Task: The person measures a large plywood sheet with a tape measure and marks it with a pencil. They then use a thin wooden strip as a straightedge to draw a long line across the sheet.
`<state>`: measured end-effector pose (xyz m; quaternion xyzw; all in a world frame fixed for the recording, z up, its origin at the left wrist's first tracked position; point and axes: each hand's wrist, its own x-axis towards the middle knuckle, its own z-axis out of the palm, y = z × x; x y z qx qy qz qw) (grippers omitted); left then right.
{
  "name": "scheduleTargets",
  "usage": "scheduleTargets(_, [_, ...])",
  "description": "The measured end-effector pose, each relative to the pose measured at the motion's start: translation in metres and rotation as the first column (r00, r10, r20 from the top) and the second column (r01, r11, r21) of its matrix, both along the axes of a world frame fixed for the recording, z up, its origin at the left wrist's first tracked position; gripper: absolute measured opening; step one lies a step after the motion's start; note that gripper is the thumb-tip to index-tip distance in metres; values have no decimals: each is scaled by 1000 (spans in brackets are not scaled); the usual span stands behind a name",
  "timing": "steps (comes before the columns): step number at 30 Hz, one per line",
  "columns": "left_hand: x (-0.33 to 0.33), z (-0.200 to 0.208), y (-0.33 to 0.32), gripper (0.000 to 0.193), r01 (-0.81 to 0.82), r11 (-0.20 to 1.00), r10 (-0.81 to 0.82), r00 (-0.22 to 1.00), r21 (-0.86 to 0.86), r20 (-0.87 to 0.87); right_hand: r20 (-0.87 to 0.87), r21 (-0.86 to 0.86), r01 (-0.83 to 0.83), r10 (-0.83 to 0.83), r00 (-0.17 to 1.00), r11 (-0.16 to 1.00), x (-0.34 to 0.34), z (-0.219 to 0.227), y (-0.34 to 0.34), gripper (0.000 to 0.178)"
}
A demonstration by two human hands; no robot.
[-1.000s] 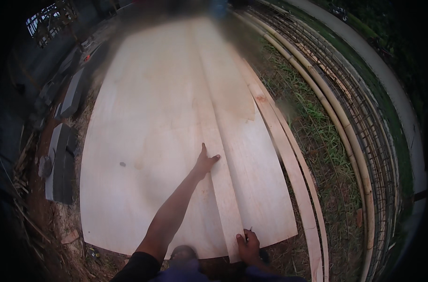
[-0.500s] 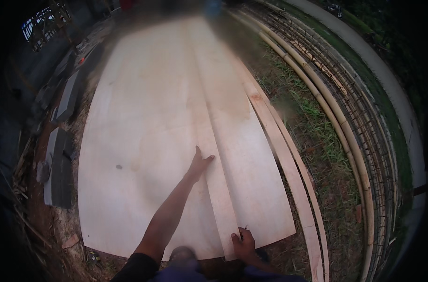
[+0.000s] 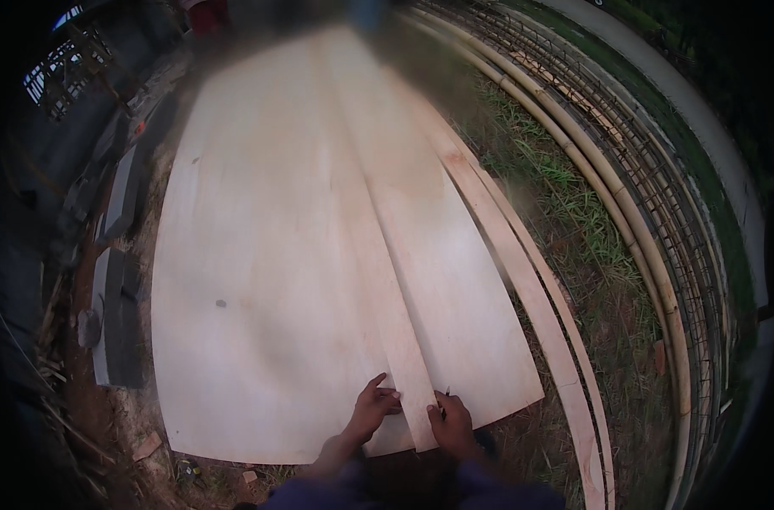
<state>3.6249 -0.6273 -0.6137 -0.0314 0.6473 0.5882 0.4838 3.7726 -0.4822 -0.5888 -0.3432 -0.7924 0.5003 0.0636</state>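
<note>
A long, narrow plywood strip (image 3: 395, 327) lies lengthwise on a large pale plywood sheet (image 3: 268, 238). My left hand (image 3: 372, 410) is at the strip's left edge near its close end, fingers apart, with fingertips touching or almost touching that edge. At the right edge, my right hand (image 3: 452, 425) is closed round a slim dark pencil (image 3: 446, 393) whose tip sticks up above the fingers. Its thumb rests on the strip. Whether its fingers also grip the strip's edge is hidden.
Two more thin wood strips (image 3: 553, 357) lie right of the sheet. Beyond them are grass (image 3: 591, 225), bamboo poles (image 3: 612, 200) and a rebar cage (image 3: 650, 170). Grey blocks (image 3: 119, 319) stand along the left. Someone in red (image 3: 207, 15) is at the far end.
My left hand has come back toward me from farther up the strip to near its close end. My right hand stays at the strip's right edge, shifted slightly up. The view has tilted a little.
</note>
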Motion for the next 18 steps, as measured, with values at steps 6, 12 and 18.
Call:
scheduleTargets(6, [3,7,1,64,181,983,-184,968,-29,-168,-18,44,-7,8,1000,999,8,3,4,32])
scheduleTargets(12, [0,-3,-5,65,175,908,-387,701,-382,-599,-17,188,99,-98,995,977,37,-1,32,23])
scheduleTargets(18, [4,2,-5,88,334,793,-609,449,-509,-654,-21,205,243,-243,970,948,57,-24,66,22])
